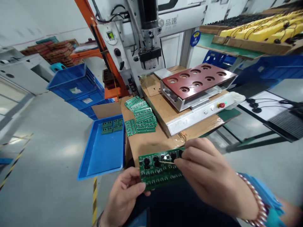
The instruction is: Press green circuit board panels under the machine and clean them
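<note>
A green circuit board with several round black parts along its upper edge is held up in front of me. Its left end is pinched between the thumb and fingers of my left hand. Over the board's right part, my right hand is closed on a thin pale stick. The stick's tip lies at one of the black parts; whether it touches cannot be made out. My right hand hides the board's right end.
Green circuit boards lie in an overlapping pile on the workbench. Left of it, a blue tray holds several boards. A press machine stands behind, with a reddish-brown fixture plate and a red button. Blue crates are stacked at left.
</note>
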Motion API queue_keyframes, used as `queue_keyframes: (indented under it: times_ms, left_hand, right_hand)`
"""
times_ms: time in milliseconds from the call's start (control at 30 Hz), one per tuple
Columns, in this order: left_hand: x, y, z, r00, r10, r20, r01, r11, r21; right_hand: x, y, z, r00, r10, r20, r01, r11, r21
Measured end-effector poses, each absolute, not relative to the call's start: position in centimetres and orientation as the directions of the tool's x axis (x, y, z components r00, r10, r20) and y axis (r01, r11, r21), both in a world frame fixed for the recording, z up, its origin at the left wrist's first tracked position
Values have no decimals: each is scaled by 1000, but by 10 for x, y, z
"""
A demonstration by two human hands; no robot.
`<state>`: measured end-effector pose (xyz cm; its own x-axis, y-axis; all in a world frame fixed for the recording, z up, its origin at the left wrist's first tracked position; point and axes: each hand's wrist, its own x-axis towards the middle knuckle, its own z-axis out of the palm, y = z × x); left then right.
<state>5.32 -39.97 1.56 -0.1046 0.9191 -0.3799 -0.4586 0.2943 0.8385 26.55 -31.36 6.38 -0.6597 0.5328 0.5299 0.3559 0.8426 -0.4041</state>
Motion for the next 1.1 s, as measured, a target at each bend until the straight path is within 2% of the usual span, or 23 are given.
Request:
queue_keyframes:
  times_ms: [500,1100]
  left_hand:
    - [60,-401,21,-196,892,-408,-469,280,838]
    - [50,-403,10,-76,923,-378,-487,296,821]
  right_hand:
    - [265,-312,64,-641,542,543,366,838,-405]
    - [262,-310,66,-656,530,538,349,845,-406]
